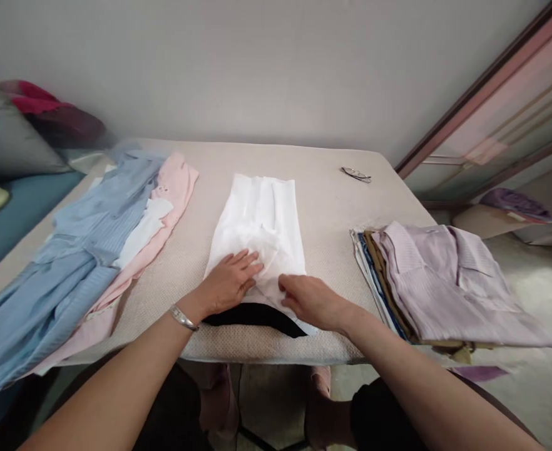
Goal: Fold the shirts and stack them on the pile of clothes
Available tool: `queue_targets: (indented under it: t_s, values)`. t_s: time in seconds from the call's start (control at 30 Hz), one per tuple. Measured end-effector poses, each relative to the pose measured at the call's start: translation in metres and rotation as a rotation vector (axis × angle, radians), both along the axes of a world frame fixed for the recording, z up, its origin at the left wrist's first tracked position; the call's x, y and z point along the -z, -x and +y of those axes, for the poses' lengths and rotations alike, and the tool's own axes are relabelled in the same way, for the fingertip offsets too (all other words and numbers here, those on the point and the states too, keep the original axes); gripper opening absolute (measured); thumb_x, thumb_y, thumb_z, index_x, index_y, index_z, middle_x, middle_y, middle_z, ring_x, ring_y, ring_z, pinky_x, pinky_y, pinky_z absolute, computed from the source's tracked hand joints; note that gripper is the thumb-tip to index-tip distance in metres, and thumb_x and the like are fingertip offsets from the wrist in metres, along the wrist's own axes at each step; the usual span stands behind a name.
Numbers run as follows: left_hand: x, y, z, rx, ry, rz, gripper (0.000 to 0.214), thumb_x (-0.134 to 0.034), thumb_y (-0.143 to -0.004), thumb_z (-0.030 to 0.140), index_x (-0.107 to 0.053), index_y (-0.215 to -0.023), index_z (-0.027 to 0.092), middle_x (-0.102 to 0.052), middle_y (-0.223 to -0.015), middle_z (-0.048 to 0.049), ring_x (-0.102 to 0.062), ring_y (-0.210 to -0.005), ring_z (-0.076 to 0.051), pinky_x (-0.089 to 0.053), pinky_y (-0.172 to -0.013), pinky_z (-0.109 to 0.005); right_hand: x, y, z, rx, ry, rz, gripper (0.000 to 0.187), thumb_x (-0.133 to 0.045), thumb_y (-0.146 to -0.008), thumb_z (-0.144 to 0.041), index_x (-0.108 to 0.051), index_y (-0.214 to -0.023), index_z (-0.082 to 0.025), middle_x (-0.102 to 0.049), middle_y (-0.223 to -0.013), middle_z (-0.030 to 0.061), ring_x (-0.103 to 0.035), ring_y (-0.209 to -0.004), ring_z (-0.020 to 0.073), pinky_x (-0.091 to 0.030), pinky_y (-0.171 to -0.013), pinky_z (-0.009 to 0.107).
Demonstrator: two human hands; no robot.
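White garment partly folded, lengthwise to the far edge

The white garment (264, 207) lies midway along the counter (327, 213), its near end just short of the near edge. Its sides look turned in to make a narrow panel, so the folding seems about half done; the near half is rumpled and not yet flat. Beside the near right corner, a folded pile (383, 275) with a lilac shirt (445, 282) on top looks finished. Along the left edge, a blue shirt (111, 207) and a pink shirt (175, 188) lie loose, apparently left to fold.

The garment's long axis runs from the near edge toward the far edge; the squared, narrower end points to the far edge. A black strip (261, 316) shows at the wider near end; whether it belongs to the garment is unclear, as is which end holds the collar.

The left hand (229, 279) rests palm down on the cloth, fingers spread. The right hand (306, 297) has its fingers curled at the right side; I cannot tell whether they pinch cloth.
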State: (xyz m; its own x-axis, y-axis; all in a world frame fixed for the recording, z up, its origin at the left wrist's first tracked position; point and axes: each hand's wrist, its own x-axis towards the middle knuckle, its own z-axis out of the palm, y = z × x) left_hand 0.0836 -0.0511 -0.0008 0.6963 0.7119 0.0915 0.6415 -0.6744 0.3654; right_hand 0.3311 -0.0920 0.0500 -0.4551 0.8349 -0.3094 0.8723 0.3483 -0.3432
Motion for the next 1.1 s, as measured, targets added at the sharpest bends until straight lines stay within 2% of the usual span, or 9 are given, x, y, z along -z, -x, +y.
queue_targets:
  t_s: [0.13,0.23,0.33,0.47,0.57,0.77,0.9,1.0,1.1]
  values:
    - [0.001,0.001,0.004,0.007,0.034,0.007,0.050,-0.048,-0.102,0.031,-0.048,-0.152,0.027,-0.042,-0.162,-0.0072,-0.031,-0.153,-0.029,-0.031,-0.122,-0.054,0.002,0.003,0.001,-0.028,0.071,-0.038,0.010,-0.062,-0.093,-0.026,-0.056,-0.099,-0.020,-0.070,-0.095,0.0069,-0.064,-0.084,0.0212,-0.031,-0.064,0.030]
    - [-0.022,0.026,0.021,-0.098,0.008,-0.123,0.044,-0.048,-0.101,0.035,-0.059,-0.142,0.021,-0.057,-0.150,-0.0104,-0.047,-0.143,-0.027,-0.039,-0.118,-0.047,-0.015,-0.011,0.004,-0.020,-0.010,0.024,0.007,-0.057,-0.098,-0.026,-0.054,-0.093,-0.021,-0.068,-0.092,0.0042,-0.063,-0.083,0.0187,-0.032,-0.065,0.029]
    - [-0.048,0.060,0.029,-0.295,0.016,-0.191,0.032,-0.052,-0.098,0.034,-0.071,-0.118,0.019,-0.074,-0.121,-0.0081,-0.068,-0.113,-0.024,-0.051,-0.101,-0.039,-0.031,-0.025,-0.001,-0.005,-0.089,-0.023,0.011,-0.057,-0.099,-0.027,-0.053,-0.091,-0.021,-0.067,-0.090,0.0032,-0.061,-0.078,0.0178,-0.031,-0.065,0.030]
    - [-0.062,0.089,0.002,-0.404,0.062,-0.224,0.023,-0.055,-0.092,0.026,-0.074,-0.105,0.021,-0.077,-0.109,-0.0036,-0.071,-0.102,-0.020,-0.054,-0.093,-0.032,-0.035,-0.031,-0.021,-0.089,-0.123,-0.139,0.026,-0.075,-0.089,-0.034,-0.056,-0.101,-0.020,-0.066,-0.100,0.0056,-0.063,-0.081,0.0217,-0.036,-0.065,0.032]
    - [-0.056,0.091,-0.040,-0.338,0.075,-0.107,0.037,-0.056,-0.088,0.019,-0.070,-0.122,0.023,-0.072,-0.126,-0.0043,-0.068,-0.115,-0.021,-0.051,-0.104,-0.034,-0.028,-0.028,-0.044,-0.159,-0.198,-0.212,0.046,-0.085,-0.076,-0.030,-0.057,-0.112,-0.017,-0.064,-0.109,0.0100,-0.065,-0.089,0.0267,-0.044,-0.072,0.035]
    - [-0.026,0.080,-0.108,-0.190,-0.074,0.193,0.075,-0.050,-0.071,-0.002,-0.054,-0.145,0.013,-0.056,-0.149,-0.0145,-0.049,-0.140,-0.027,-0.038,-0.119,-0.044,-0.005,-0.026,-0.076,-0.245,-0.323,-0.317,0.050,-0.075,-0.070,-0.010,-0.059,-0.116,-0.016,-0.063,-0.114,0.0135,-0.063,-0.101,0.0315,-0.050,-0.079,0.040]
    - [-0.023,0.072,-0.105,-0.205,-0.118,0.305,0.083,-0.045,-0.073,-0.007,-0.045,-0.152,0.018,-0.059,-0.142,-0.0144,-0.058,-0.125,-0.027,-0.048,-0.105,-0.043,0.003,-0.024,-0.076,-0.273,-0.309,-0.326,0.044,-0.069,-0.076,-0.008,-0.061,-0.118,-0.017,-0.063,-0.114,0.0132,-0.064,-0.098,0.0294,-0.050,-0.075,0.037]
    - [-0.026,0.067,-0.092,-0.208,-0.174,0.383,0.069,-0.045,-0.079,-0.005,-0.056,-0.143,0.020,-0.066,-0.126,-0.0144,-0.063,-0.110,-0.028,-0.052,-0.093,-0.044,0.007,-0.024,-0.070,-0.276,-0.315,-0.314,0.034,-0.063,-0.081,-0.005,-0.064,-0.112,-0.018,-0.064,-0.108,0.0119,-0.064,-0.094,0.0280,-0.050,-0.073,0.036]
    - [-0.025,0.067,-0.080,-0.180,-0.216,0.389,0.054,-0.048,-0.079,-0.003,-0.069,-0.123,0.020,-0.064,-0.129,-0.0152,-0.061,-0.112,-0.030,-0.052,-0.092,-0.046,0.014,-0.027,-0.061,-0.288,-0.358,-0.259,0.029,-0.056,-0.084,-0.005,-0.066,-0.107,-0.019,-0.064,-0.106,0.0109,-0.065,-0.093,0.0270,-0.050,-0.072,0.036]
